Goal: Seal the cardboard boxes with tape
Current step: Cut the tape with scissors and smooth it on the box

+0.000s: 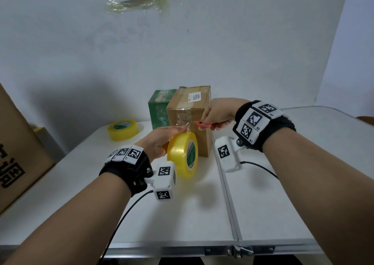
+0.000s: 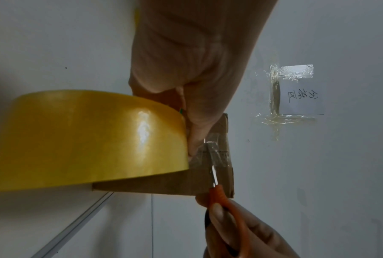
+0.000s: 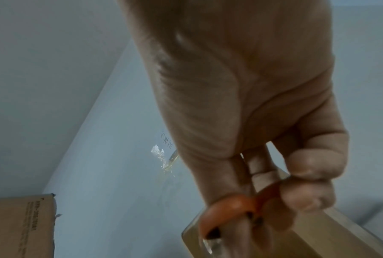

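A brown cardboard box (image 1: 190, 119) with a white label stands upright at mid-table; clear tape runs from its front face to a yellow tape roll (image 1: 183, 153). My left hand (image 1: 162, 139) grips that roll (image 2: 86, 139) just in front of the box (image 2: 159, 185), its thumb pressing on the roll's top. My right hand (image 1: 217, 114) holds a small orange cutter (image 1: 205, 125) whose blade (image 2: 214, 174) touches the stretched tape beside the roll. In the right wrist view the fingers (image 3: 305, 190) curl round the orange handle (image 3: 232, 207) above the box (image 3: 318, 235).
A green box (image 1: 158, 109) stands behind and left of the brown one. A second yellow tape roll (image 1: 122, 129) lies at the table's back left. A large cardboard carton (image 1: 18, 155) stands at the left edge. A seam (image 1: 226, 194) splits the white table.
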`<state>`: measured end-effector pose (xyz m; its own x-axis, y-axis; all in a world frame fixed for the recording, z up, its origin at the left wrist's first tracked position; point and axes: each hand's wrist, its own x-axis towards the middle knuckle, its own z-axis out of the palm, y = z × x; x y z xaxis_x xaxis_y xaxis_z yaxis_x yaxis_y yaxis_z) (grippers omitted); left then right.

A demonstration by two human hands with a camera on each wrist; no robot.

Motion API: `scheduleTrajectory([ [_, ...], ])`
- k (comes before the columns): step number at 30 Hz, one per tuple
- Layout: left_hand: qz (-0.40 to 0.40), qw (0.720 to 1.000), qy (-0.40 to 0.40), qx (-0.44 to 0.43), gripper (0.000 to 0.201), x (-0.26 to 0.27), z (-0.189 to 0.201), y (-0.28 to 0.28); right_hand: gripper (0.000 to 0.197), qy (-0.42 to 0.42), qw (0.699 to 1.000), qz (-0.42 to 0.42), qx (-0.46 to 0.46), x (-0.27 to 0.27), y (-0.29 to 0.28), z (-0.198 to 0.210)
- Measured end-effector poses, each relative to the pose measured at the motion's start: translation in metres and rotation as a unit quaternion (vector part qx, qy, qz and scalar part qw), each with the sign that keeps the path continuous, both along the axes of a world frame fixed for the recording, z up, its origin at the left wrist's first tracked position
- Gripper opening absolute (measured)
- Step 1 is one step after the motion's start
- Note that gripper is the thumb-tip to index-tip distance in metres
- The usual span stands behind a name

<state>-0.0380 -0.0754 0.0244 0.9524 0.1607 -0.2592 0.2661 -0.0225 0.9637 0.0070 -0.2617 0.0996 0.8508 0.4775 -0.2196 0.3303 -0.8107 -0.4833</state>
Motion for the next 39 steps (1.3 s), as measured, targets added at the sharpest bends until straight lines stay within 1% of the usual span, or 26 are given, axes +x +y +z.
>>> scheduleTrajectory([
  [3, -0.015, 1.0, 0.002, -0.009, 0.025, 0.001, 0.0, 0.001, 0.043, -0.006, 1.0, -0.002, -0.015, 0.001, 0.007, -0.005],
  [5, -0.019, 1.0, -0.003, -0.02, 0.025, 0.001, 0.002, 0.001, 0.045, -0.026, 1.0, -0.005, -0.015, 0.001, 0.009, -0.007],
  [8, -0.034, 0.999, -0.014, -0.019, 0.014, -0.001, 0.006, 0.0, 0.037, -0.069, 0.998, 0.009, -0.013, 0.001, 0.008, -0.007],
  [9, -0.037, 0.999, -0.014, -0.013, 0.014, -0.001, 0.006, 0.0, 0.032, -0.076, 0.997, 0.012, -0.007, 0.002, 0.007, -0.009],
  [12, -0.035, 0.999, -0.002, 0.013, 0.025, -0.001, 0.006, 0.0, 0.021, -0.092, 0.995, 0.01, 0.025, 0.004, 0.003, -0.014],
  [15, -0.025, 0.999, 0.006, 0.028, 0.029, 0.001, 0.005, 0.003, 0.02, -0.111, 0.992, 0.009, 0.055, 0.006, 0.0, -0.022],
  [17, -0.026, 0.999, 0.008, 0.041, 0.032, 0.002, 0.005, 0.004, 0.026, -0.092, 0.994, 0.004, 0.055, 0.005, -0.003, -0.025],
  [20, -0.018, 0.999, 0.004, 0.046, 0.029, 0.002, 0.003, 0.004, 0.047, 0.007, 1.0, -0.013, -0.023, 0.008, -0.01, -0.029],
  [22, -0.007, 0.999, -0.002, 0.038, 0.027, 0.002, 0.001, 0.004, 0.051, 0.061, 0.996, -0.026, -0.059, 0.01, -0.015, -0.03],
  [24, -0.002, 0.999, -0.007, 0.031, 0.027, 0.001, 0.0, 0.004, 0.046, 0.052, 0.994, -0.026, -0.094, 0.013, -0.018, -0.034],
  [26, -0.007, 0.999, -0.014, 0.037, 0.022, 0.0, -0.001, 0.004, 0.03, 0.006, 0.99, -0.026, -0.137, 0.01, -0.02, -0.04],
  [27, -0.011, 0.999, -0.018, 0.042, 0.02, 0.0, -0.002, 0.005, 0.027, -0.016, 0.987, -0.027, -0.161, 0.011, -0.022, -0.046],
  [30, -0.009, 0.998, -0.028, 0.051, 0.016, -0.004, -0.005, 0.009, 0.033, -0.039, 0.971, -0.037, -0.233, 0.006, -0.028, -0.061],
  [33, -0.012, 0.998, -0.037, 0.055, 0.015, -0.01, -0.005, 0.01, 0.032, -0.001, 0.967, -0.06, -0.248, 0.009, -0.035, -0.084],
  [34, -0.019, 0.997, -0.042, 0.054, 0.015, -0.013, -0.006, 0.011, 0.035, 0.009, 0.963, -0.06, -0.264, 0.014, -0.036, -0.093],
  [35, -0.026, 0.997, -0.047, 0.052, 0.016, -0.015, -0.007, 0.011, 0.04, 0.007, 0.959, -0.065, -0.275, 0.03, -0.037, -0.106],
  [37, -0.031, 0.997, -0.056, 0.048, 0.015, -0.02, -0.009, 0.012, 0.035, -0.013, 0.949, -0.075, -0.306, 0.089, -0.046, -0.164],
  [38, -0.033, 0.997, -0.06, 0.046, 0.014, -0.022, -0.011, 0.013, 0.05, -0.011, 0.941, -0.065, -0.333, 0.084, -0.045, -0.162],
  [39, -0.034, 0.997, -0.063, 0.043, 0.014, -0.023, -0.012, 0.014, 0.058, -0.011, 0.942, -0.061, -0.329, 0.097, -0.045, -0.177],
])
